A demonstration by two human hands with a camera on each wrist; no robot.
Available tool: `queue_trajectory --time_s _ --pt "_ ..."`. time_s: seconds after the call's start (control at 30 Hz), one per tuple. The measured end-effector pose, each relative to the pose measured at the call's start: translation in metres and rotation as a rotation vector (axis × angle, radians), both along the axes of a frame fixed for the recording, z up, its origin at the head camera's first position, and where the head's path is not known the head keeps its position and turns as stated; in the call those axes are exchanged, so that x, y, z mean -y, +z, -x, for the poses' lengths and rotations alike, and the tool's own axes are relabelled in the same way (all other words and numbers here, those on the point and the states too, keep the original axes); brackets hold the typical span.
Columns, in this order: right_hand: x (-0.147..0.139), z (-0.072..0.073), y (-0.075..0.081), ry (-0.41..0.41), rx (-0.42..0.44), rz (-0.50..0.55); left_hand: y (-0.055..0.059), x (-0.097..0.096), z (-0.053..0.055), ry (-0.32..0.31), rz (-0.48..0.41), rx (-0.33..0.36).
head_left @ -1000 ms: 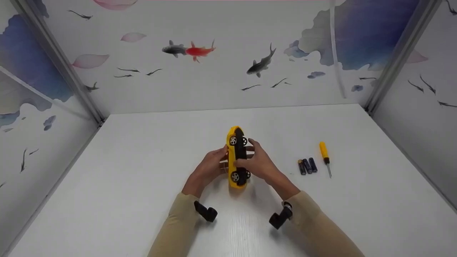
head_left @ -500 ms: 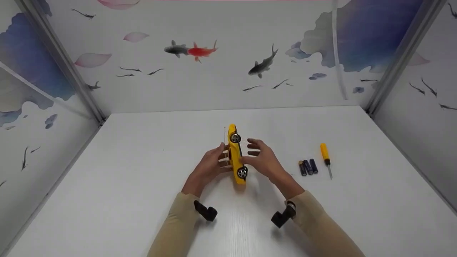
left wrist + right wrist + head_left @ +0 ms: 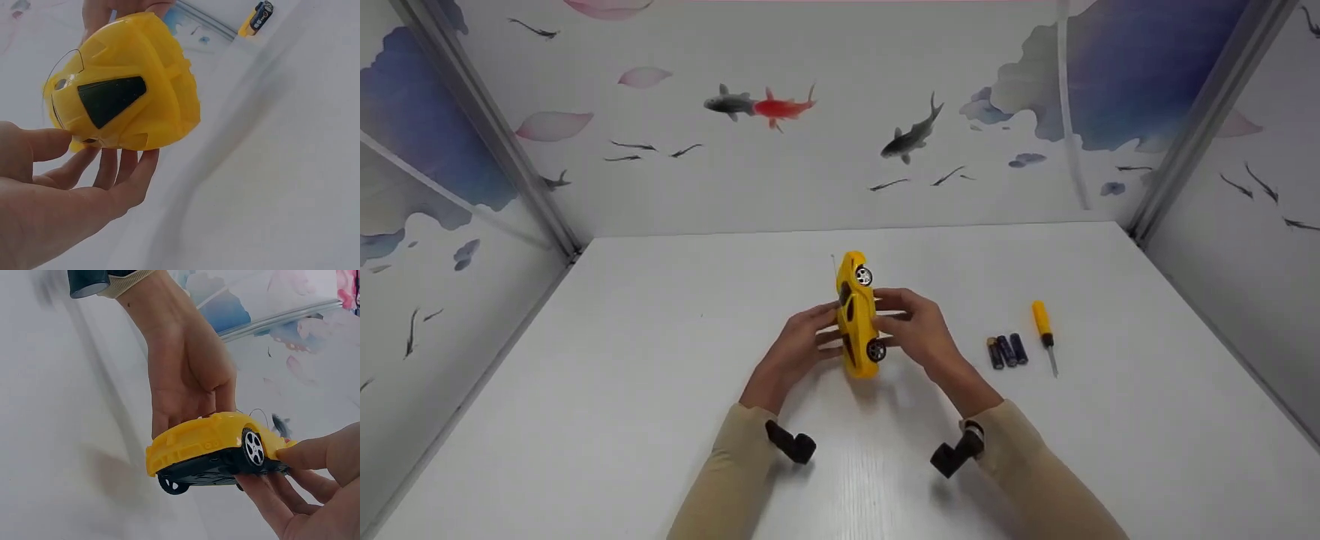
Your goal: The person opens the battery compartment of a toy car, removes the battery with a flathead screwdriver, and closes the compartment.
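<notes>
A yellow toy car [image 3: 861, 311] is held above the table between both hands, turned on its side, with its side, part of the roof and two wheels showing in the head view. My left hand [image 3: 801, 345] holds it from the roof side; in the left wrist view, thumb and fingers take the car [image 3: 169, 107] by its edge. My right hand [image 3: 919, 330] grips the underside edge, its thumb on the yellow flank and its fingers under the black chassis [image 3: 211, 469] in the right wrist view. A thin wire antenna [image 3: 833, 267] sticks out beside the car.
Three batteries [image 3: 1006, 351] lie side by side on the white table [image 3: 660, 390] to the right. Beyond them is a screwdriver [image 3: 1042, 322] with a yellow handle. Printed panels [image 3: 810, 187] wall in the table at the back and both sides.
The car has rolled so its black underside turns away and its side and roof face up. My right fingers came off it, then took hold again at the chassis; the car shifted slightly away.
</notes>
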State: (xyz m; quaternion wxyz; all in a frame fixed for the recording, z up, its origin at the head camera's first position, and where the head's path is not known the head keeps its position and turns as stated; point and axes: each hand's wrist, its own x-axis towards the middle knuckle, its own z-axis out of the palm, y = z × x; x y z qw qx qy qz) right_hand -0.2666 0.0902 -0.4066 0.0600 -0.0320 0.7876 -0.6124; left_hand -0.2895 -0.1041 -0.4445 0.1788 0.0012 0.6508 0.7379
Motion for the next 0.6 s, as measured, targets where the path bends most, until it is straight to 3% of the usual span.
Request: queue_trajectory --time_s 0.17,0.37,0.6 --pt "-0.0043 0.0007 -0.0020 -0.009 0.036 0.072 0.0014 0.0015 -0.0023 -0.008 0.019 0.021" --pt "-0.0073 0.0040 -0.0049 -0.051 0.068 0.153 -0.0013 0.0031 -0.0019 -0.026 0.014 0.000" --pt "-0.0093 0.0070 -0.0071 -0.092 0.063 0.131 0.0000 0.0029 0.0000 0.003 0.034 0.006"
